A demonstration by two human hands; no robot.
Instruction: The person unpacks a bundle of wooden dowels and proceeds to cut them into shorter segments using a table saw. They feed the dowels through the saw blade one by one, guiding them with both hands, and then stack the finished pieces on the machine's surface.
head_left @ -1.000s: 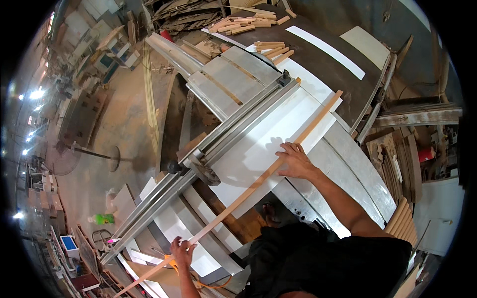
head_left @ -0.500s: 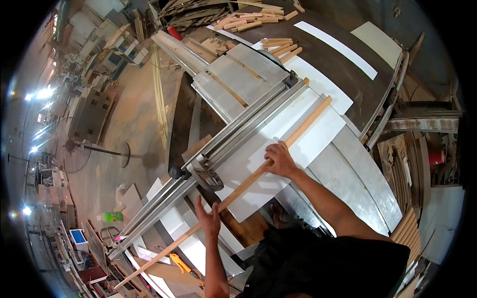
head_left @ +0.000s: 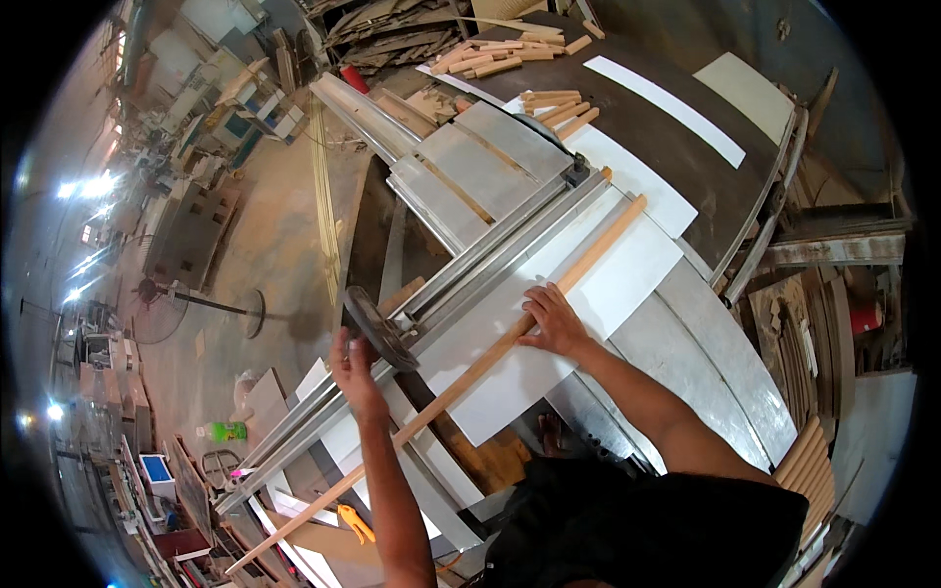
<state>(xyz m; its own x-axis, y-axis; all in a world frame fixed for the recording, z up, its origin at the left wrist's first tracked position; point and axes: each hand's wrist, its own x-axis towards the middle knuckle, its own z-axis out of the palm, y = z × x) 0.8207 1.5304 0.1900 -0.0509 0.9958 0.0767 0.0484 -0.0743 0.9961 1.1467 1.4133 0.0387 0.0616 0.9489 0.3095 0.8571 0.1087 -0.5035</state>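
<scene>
A long, thin wooden strip (head_left: 475, 369) runs slantwise from lower left to upper right, over white boards on a sliding table saw. My right hand (head_left: 556, 321) is closed over the strip near its middle, fingers on its far side and thumb on the near side. Beyond the strip, my left hand (head_left: 357, 377) is at the metal flip stop (head_left: 380, 331) on the saw's aluminium fence (head_left: 490, 263). Its fingers are bent round the outer end of the stop, partly hidden. The stop stands tilted up from the fence.
Short cut wooden pieces (head_left: 500, 61) lie piled on the dark tabletop at the back, with several more (head_left: 569, 110) nearer the fence. A yellow-orange air gun (head_left: 355, 524) lies at lower left. A pedestal fan (head_left: 162, 309) and a green bottle (head_left: 225, 431) are on the left.
My left hand has left the wooden strip and moved forward and left to the flip stop. The stop has swung up. My right hand stays on the strip.
</scene>
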